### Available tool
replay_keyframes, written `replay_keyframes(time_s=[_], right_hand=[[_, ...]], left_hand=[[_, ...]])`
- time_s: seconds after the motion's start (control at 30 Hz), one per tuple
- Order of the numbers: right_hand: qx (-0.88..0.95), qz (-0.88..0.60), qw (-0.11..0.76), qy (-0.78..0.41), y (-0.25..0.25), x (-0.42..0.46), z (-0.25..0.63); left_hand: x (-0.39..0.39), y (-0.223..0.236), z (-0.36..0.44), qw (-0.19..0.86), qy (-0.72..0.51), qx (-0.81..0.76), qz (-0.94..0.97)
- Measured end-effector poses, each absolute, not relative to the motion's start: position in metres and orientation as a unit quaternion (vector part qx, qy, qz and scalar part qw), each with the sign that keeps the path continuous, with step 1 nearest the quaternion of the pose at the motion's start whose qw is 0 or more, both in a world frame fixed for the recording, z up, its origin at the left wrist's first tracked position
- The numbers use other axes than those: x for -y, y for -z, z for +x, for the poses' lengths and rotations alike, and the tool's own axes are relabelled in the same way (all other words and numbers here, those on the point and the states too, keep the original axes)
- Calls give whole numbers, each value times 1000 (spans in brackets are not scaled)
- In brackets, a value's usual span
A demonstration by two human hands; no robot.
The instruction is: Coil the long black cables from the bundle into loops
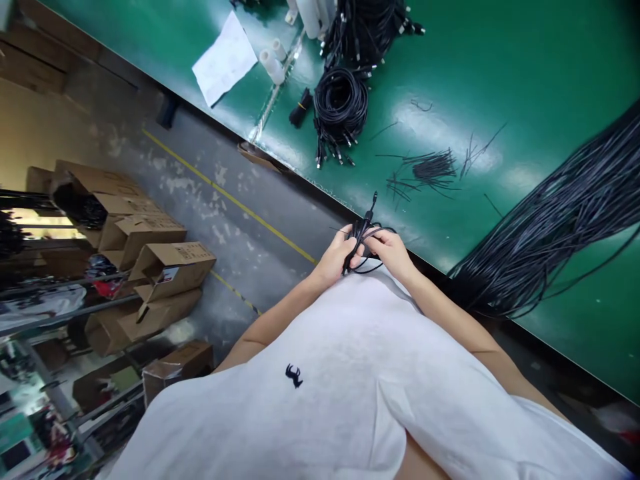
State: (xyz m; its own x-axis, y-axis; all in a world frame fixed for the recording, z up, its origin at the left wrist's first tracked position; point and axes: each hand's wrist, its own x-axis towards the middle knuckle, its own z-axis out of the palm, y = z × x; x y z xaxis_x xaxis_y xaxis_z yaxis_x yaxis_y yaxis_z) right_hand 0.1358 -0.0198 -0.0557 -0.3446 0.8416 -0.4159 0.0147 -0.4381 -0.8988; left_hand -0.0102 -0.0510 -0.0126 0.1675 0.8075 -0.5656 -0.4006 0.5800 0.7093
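Observation:
Both my hands meet at the near edge of the green table (500,80), just above my white shirt. My left hand (336,259) is closed around a small coil of black cable (364,230), whose plug end sticks up above my fingers. My right hand (393,253) pinches the same coil from the other side, with loops of cable curling over its fingers. A thick bundle of long black cables (560,220) hangs over the table edge to the right of my right arm.
On the table lie a coiled cable bundle (340,107), a bigger heap of cables (365,27), loose black ties (425,170), a white paper (225,60) and white tubes (273,63). Open cardboard boxes (145,260) stand on the grey floor to the left.

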Motion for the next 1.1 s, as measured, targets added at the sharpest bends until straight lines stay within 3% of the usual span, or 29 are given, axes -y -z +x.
replay_keyframes(time_s=[0.13, 0.3, 0.43, 0.67, 1.1], right_hand=[[594, -484, 246, -593, 54, 28, 130], [883, -388, 164, -207, 49, 30, 134], [966, -176, 188, -1, 38, 12, 141], [991, -30, 125, 30, 11, -15, 145], [995, -21, 80, 48, 8, -14, 150]], left_hand=[[58, 20, -20, 688, -389, -543, 284], [57, 27, -28, 583, -326, -622, 407], [48, 30, -37, 631, -281, -586, 424], [42, 26, -49, 775, -252, -467, 344], [38, 25, -41, 823, -228, -417, 310]])
